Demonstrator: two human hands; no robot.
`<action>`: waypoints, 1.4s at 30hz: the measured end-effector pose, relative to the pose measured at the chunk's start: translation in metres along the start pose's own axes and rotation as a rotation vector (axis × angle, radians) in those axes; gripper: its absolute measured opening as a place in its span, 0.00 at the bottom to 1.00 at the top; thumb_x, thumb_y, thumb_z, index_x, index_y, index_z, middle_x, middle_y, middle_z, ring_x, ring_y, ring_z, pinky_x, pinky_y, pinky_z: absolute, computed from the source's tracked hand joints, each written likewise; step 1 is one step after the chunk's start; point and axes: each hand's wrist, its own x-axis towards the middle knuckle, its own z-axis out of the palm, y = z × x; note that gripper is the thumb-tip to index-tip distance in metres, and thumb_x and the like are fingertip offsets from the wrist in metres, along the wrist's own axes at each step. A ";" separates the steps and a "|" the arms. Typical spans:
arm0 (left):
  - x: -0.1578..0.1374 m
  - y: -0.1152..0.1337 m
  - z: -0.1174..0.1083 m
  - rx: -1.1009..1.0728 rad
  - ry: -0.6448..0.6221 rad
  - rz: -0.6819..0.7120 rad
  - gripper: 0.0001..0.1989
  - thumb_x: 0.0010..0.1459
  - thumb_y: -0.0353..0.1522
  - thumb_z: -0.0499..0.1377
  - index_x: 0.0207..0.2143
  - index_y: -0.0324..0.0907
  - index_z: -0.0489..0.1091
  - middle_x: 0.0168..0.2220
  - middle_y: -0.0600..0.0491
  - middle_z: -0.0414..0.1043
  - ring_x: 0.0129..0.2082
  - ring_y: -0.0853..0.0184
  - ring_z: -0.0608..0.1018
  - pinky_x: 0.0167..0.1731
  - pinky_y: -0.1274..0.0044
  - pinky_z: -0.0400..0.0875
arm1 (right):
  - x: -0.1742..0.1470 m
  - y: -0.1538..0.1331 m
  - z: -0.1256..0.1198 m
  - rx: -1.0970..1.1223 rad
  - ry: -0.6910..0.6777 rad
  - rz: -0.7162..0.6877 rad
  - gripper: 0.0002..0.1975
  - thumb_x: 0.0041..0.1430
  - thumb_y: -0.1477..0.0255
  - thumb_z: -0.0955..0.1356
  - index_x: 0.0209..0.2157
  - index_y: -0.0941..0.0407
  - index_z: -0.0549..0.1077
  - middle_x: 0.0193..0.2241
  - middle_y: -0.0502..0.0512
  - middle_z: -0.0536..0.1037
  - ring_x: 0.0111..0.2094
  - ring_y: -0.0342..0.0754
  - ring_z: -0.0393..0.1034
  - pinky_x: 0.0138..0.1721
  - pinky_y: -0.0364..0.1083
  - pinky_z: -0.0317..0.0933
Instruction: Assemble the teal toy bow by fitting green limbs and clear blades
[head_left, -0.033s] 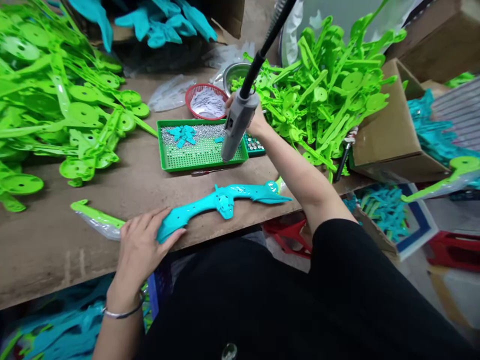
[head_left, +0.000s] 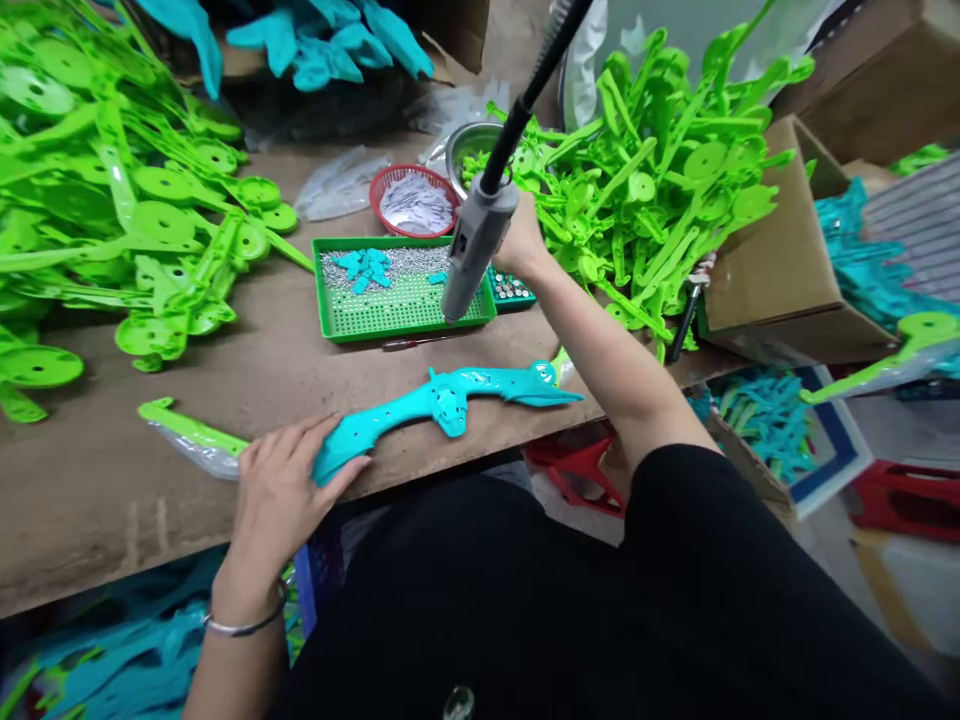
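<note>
A turquoise plastic toy bow [head_left: 405, 412] with a green limb [head_left: 195, 430] at its left end lies across the bench near the front edge. My left hand [head_left: 285, 480] grips its left part, thumb on the near side and fingers over the far side. Beyond the bow hangs a grey electric screwdriver [head_left: 480, 245], tip down. My right hand [head_left: 521, 240] is behind it, close to the metal bowl [head_left: 461, 150] of small green parts and a small box of round metal pieces [head_left: 510, 287]. The screwdriver hides its fingers, so I cannot see whether it holds anything.
A green tray [head_left: 397, 325] holds screws and small turquoise pieces, with a thin screwdriver [head_left: 412, 343] before it. Behind stands a red basket [head_left: 382, 190] of white strips. Green limb piles [head_left: 157, 220] flank the bench; a cardboard box [head_left: 780, 260] stands right.
My right hand has drawn back to the right, and its fingers, seen left of the electric screwdriver before, are now behind it. My left hand and the toy bow stay put.
</note>
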 end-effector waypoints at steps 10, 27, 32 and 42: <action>0.002 0.002 -0.002 0.046 -0.051 -0.002 0.26 0.63 0.50 0.56 0.57 0.46 0.65 0.50 0.44 0.75 0.47 0.47 0.76 0.46 0.59 0.65 | -0.189 0.023 -0.007 0.522 0.021 0.225 0.09 0.57 0.65 0.69 0.36 0.53 0.80 0.31 0.53 0.82 0.33 0.47 0.75 0.37 0.48 0.69; 0.003 0.004 0.000 0.031 -0.084 0.023 0.27 0.63 0.47 0.58 0.61 0.47 0.62 0.52 0.44 0.74 0.50 0.47 0.75 0.48 0.59 0.67 | -0.202 -0.005 0.026 0.254 0.088 0.359 0.05 0.50 0.73 0.69 0.27 0.55 0.79 0.27 0.52 0.82 0.30 0.49 0.76 0.36 0.47 0.68; 0.003 0.004 0.001 0.012 -0.076 0.020 0.27 0.64 0.46 0.58 0.61 0.47 0.62 0.52 0.44 0.74 0.49 0.47 0.75 0.48 0.58 0.66 | -0.197 -0.009 0.027 0.154 0.003 0.332 0.07 0.51 0.74 0.68 0.27 0.54 0.81 0.29 0.53 0.83 0.33 0.52 0.78 0.39 0.49 0.69; 0.015 0.002 -0.015 0.135 -0.190 0.083 0.32 0.67 0.50 0.47 0.63 0.37 0.62 0.42 0.43 0.74 0.43 0.51 0.75 0.44 0.63 0.69 | -0.197 0.034 -0.023 0.349 -0.050 0.121 0.16 0.64 0.62 0.66 0.48 0.52 0.79 0.38 0.54 0.84 0.39 0.50 0.78 0.44 0.49 0.69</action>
